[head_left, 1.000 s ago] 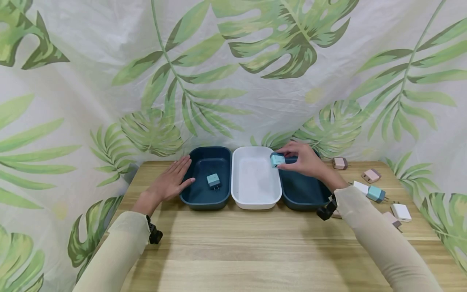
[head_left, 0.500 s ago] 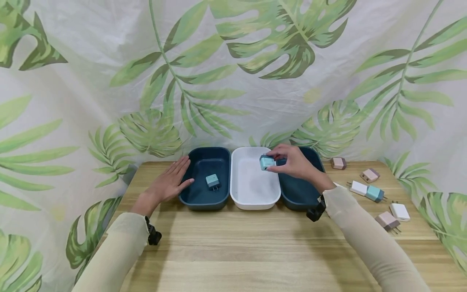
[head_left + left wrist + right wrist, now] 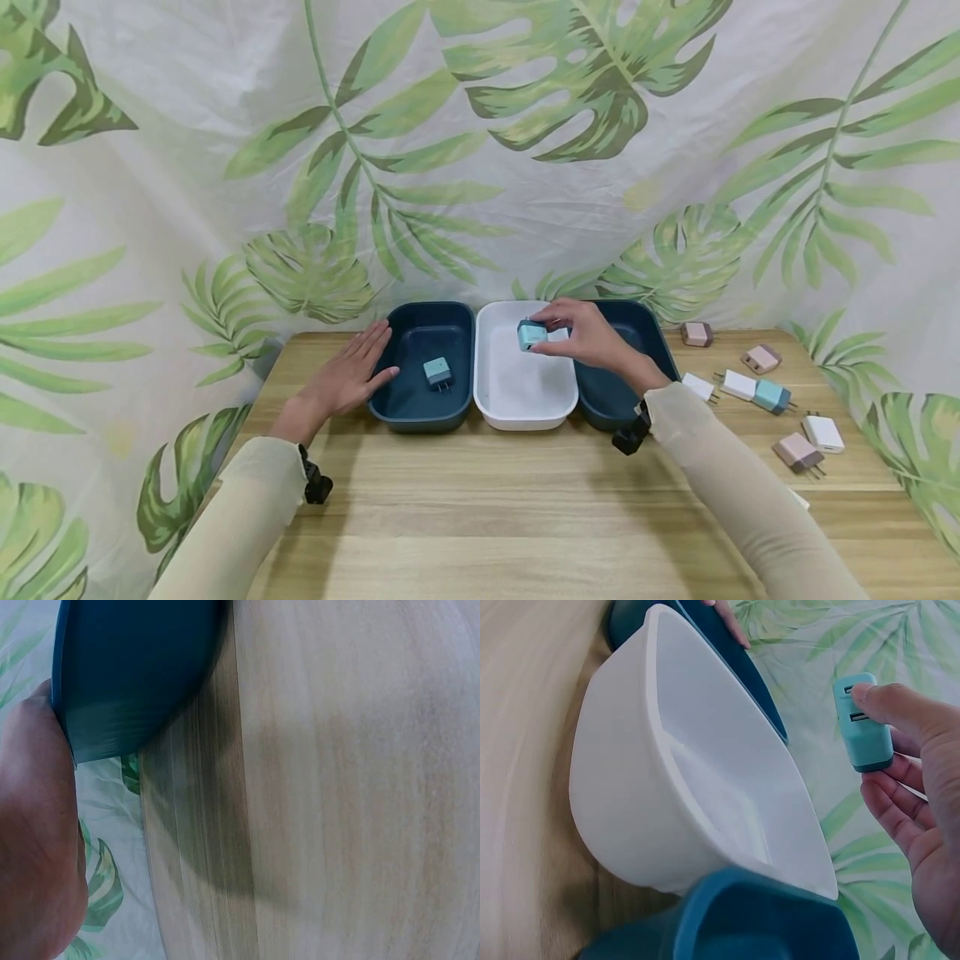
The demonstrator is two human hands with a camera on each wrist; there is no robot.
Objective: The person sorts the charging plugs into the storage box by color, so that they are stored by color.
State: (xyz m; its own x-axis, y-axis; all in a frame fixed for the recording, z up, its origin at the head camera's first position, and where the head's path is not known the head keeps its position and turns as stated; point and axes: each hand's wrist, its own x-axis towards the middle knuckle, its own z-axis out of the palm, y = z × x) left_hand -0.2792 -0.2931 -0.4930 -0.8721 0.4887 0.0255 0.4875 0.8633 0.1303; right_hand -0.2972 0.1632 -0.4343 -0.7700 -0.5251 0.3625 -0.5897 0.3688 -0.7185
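My right hand (image 3: pixel 588 335) pinches a teal USB charger (image 3: pixel 532 335) between thumb and fingers, above the white bin (image 3: pixel 525 421). In the right wrist view this charger (image 3: pixel 866 731) shows two USB ports, one partly under the thumb. My left hand (image 3: pixel 341 375) rests with straight fingers against the left rim of the left dark blue bin (image 3: pixel 422 423); the left wrist view shows the thumb side of it beside that bin's wall (image 3: pixel 112 727). Inside the left bin lies another teal charger (image 3: pixel 437 372), prongs toward me.
The right dark blue bin (image 3: pixel 600 412) stands against the white one, partly behind my right arm. To its right, several chargers lie on the wooden table (image 3: pixel 480 517): pink ones (image 3: pixel 798 451), white ones (image 3: pixel 822 433) and a teal one (image 3: pixel 772 396). A leaf-patterned cloth (image 3: pixel 420 167) hangs behind.
My right hand has moved left with the teal charger, from the edge between the white and right bins to over the white bin. The left hand has stayed in place.
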